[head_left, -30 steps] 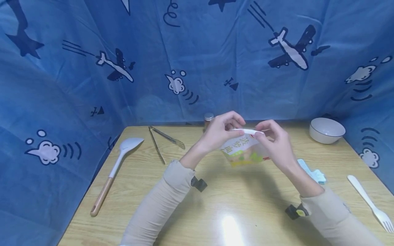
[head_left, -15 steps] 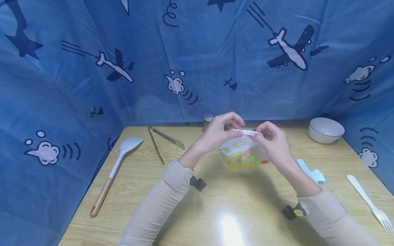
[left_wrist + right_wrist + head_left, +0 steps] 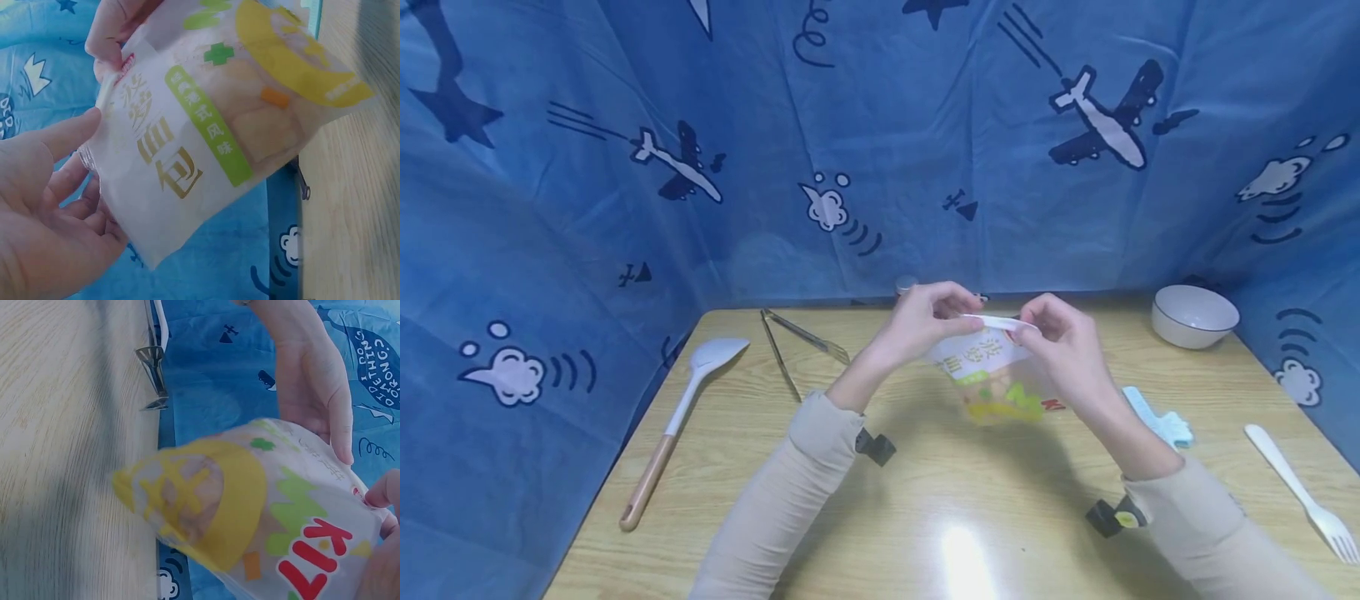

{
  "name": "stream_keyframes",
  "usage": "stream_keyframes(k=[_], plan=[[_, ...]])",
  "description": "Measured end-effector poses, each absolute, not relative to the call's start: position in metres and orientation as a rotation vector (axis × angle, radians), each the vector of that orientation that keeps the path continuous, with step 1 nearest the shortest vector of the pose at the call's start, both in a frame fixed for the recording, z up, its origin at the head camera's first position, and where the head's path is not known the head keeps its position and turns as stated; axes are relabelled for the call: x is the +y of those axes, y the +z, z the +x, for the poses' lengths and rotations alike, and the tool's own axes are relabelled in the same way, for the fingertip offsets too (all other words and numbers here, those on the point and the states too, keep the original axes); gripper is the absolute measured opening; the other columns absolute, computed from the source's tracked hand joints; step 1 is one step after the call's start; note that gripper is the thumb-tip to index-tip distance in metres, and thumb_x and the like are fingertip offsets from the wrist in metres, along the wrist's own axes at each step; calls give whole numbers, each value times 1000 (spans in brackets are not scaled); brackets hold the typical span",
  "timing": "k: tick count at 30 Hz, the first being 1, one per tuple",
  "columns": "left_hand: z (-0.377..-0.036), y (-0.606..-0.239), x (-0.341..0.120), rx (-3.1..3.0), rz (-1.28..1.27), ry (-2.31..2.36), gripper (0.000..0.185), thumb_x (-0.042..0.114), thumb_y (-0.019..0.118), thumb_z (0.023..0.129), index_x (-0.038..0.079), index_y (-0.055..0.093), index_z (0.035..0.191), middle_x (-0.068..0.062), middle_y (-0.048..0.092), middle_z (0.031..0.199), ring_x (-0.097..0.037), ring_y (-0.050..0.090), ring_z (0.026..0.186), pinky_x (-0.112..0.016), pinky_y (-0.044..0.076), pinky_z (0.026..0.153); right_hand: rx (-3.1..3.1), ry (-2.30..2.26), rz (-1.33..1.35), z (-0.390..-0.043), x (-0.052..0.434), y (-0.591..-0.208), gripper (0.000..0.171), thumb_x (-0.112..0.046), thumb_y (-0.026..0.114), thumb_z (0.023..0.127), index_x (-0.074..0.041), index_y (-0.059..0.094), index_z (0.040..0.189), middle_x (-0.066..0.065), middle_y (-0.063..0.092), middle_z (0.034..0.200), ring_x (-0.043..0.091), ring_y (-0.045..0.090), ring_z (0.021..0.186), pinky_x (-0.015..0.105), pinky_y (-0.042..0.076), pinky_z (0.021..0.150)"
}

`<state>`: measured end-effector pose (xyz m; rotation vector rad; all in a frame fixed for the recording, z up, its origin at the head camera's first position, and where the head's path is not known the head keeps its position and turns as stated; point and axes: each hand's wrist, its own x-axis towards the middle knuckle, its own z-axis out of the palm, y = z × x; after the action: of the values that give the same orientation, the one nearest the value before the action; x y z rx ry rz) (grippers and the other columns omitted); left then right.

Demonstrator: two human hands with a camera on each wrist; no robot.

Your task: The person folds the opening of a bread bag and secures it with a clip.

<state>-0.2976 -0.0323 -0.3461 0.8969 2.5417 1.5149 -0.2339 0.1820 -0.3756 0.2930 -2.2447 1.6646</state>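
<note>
A bread bag [image 3: 992, 383], printed in yellow, green and red with gold lettering, hangs above the table between both hands. My left hand [image 3: 925, 321] pinches the left part of its white top edge between thumb and fingers. At the right part of that edge, my right hand [image 3: 1067, 346] pinches with thumb and index finger. The left wrist view shows the bag's front [image 3: 206, 119] tilted, with pale bread faintly visible through the film. In the right wrist view the yellow end [image 3: 200, 494] points toward the table side. The bag's top looks closed.
A white spatula [image 3: 694, 383] with a wooden handle and metal tongs [image 3: 808, 337] lie on the left. Partly behind my left hand stands a small jar [image 3: 907, 284]. A white bowl [image 3: 1195, 321], a light-blue object [image 3: 1159, 419] and a white fork [image 3: 1292, 479] are on the right.
My left hand has shifted slightly left and down, covering more of the jar. The bag's lower end has swung down a little. The right hand stays nearly in place.
</note>
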Motion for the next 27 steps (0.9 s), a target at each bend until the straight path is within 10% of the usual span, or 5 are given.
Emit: stream_keyframes(k=[27], plan=[[-296, -353, -27, 2445, 777, 1758, 17, 14, 79, 94, 4, 76, 107, -14, 78, 111, -10, 66, 84, -21, 51, 76, -2341, 1378, 311, -233, 184, -384, 12, -14, 63, 105, -3, 58, 103, 12, 71, 92, 9, 62, 80, 19, 48, 71]])
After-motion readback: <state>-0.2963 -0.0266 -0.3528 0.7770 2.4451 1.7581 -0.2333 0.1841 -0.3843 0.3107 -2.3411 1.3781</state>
